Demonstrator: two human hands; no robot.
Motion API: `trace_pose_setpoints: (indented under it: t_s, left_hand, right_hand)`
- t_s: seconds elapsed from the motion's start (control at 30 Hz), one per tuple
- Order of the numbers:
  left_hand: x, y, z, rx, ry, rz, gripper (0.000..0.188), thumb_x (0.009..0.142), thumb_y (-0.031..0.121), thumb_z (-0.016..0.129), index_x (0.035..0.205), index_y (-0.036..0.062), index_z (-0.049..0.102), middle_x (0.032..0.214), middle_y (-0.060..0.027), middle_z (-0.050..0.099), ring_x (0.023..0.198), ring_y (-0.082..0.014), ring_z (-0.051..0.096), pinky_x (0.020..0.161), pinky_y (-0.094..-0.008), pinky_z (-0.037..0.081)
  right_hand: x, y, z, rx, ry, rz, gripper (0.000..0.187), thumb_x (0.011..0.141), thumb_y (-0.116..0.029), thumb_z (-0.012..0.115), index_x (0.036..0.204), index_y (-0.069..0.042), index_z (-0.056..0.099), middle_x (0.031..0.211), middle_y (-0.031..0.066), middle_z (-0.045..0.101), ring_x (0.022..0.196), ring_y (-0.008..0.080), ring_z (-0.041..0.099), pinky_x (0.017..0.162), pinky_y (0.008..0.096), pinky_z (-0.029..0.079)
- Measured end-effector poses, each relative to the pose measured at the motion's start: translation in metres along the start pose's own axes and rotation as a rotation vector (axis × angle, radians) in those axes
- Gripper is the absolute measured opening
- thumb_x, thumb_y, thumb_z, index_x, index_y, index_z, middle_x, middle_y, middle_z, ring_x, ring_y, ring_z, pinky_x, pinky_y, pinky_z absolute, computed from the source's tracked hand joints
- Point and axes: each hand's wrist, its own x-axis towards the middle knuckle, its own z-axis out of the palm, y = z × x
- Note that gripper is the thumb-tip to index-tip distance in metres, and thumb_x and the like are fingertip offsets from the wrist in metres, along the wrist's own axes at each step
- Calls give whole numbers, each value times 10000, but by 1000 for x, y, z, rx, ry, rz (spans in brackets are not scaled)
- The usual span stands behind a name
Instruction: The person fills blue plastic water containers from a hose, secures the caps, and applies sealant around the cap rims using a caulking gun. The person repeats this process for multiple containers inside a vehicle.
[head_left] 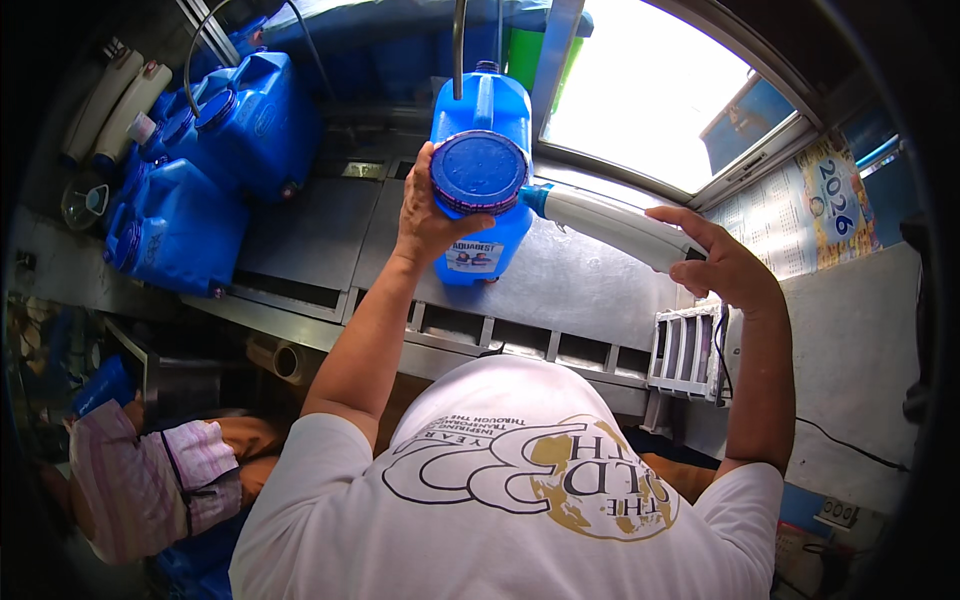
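Note:
A blue water jug (482, 258) with a label on its front stands on the metal counter. Its wide blue cap (480, 168) has a pinkish band round the rim. My left hand (432, 212) is closed round the near left side of the cap, thumb along the front. In my right hand (732, 258) is a long white tool that looks like a heat gun (622, 228), gripped at its right end. The tool's blue nozzle (536, 198) faces the right side of the cap, very close to it; whether they touch I cannot tell.
Several blue jugs (180, 225) stand at the left, near two long white tools (132, 112). A metal pipe (459, 50) hangs above the held jug. A white slatted rack (687, 352) sits at the counter's right end. Another person (165, 480) is at lower left.

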Motion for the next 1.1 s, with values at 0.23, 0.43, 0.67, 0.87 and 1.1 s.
trace_pose_setpoints:
  t_s: [0.23,0.43,0.67,0.87,1.1]
  left_hand:
    - [1,-8,5,-81,1,-13,1358,482,545,955,1538,206,172,1403,-175,441,1328,-380,431,1108,-501,391]
    - [0,-7,6,-73,10,-3,1381,462,551,959,1539,217,162,1408,-178,430,1349,-384,397,1112,-509,382]
    - [0,-6,7,-45,10,3,1383,470,532,959,1545,196,157,1416,-169,431,1356,-388,388,1128,-510,362]
    - [-2,-7,7,-40,25,21,1388,494,562,941,1553,203,119,1435,-173,418,1382,-397,363,1142,-519,343]
    - [-1,-7,7,-55,27,50,1406,488,572,940,1559,223,98,1444,-184,396,1385,-400,359,1147,-520,339]
  right_hand:
    - [3,-6,10,-57,10,-55,718,736,-180,686,1432,-191,510,925,101,589,633,122,536,586,256,499]
    - [2,-24,12,-144,-22,-52,737,754,-258,729,1447,-189,490,996,171,624,745,197,610,676,304,527]
    - [8,-33,23,-185,-7,-96,750,702,-246,694,1429,-212,510,1022,124,600,842,200,590,720,338,526]
    - [13,-48,29,-236,-27,-131,755,711,-254,691,1439,-203,495,1078,135,612,890,223,589,757,360,513]
    - [22,-75,44,-359,13,-154,780,700,-265,696,1448,-216,483,1142,164,616,897,256,621,800,385,529]
